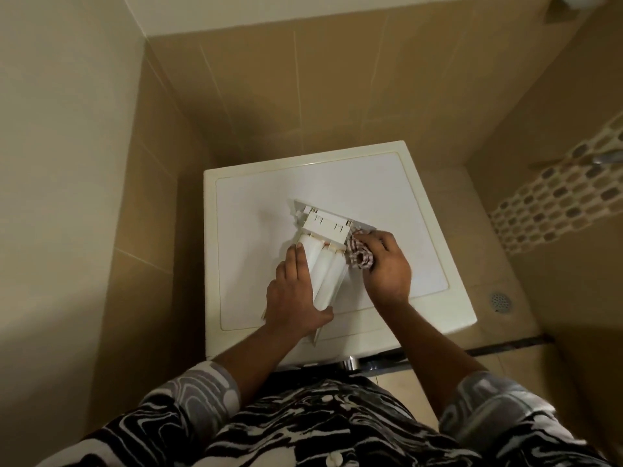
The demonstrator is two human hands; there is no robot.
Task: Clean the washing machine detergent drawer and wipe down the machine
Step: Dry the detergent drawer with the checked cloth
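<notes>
— Where is the drawer?

— The white plastic detergent drawer [328, 271] lies out of its slot on the flat top of the cream-white washing machine [263, 203]. It sits at a slant. Its wide front panel points away from the person, and its narrow end reaches almost to the near edge of the lid.

— And the hands?

— One at each side of it. The left hand [295, 294] lies over the drawer's left flank, with the fingers stretched along that side toward the front panel. The thumb hooks round the near end, so the hand holds the drawer down against the lid.

— The other one?

— The right hand [387, 264] sits just beside the drawer's right side. Its fingers curl round a red-and-white checked cloth [361, 259] bunched into a roll. The cloth touches the drawer's right wall, just behind the front panel.

— Do the hands meet?

— No. They are apart, with the drawer's long body showing between them.

— Which face of the drawer is up?

— Rounded ridges run along the face that shows. I cannot tell whether that is the top or the underside.

— Anything else around?

— Beige wall tiles [303, 96] stand behind the machine. A round metal floor drain [500, 301] is set in the floor to its right. The person's black-and-white swirl-patterned shirt [303, 429] fills the bottom of the view.
</notes>
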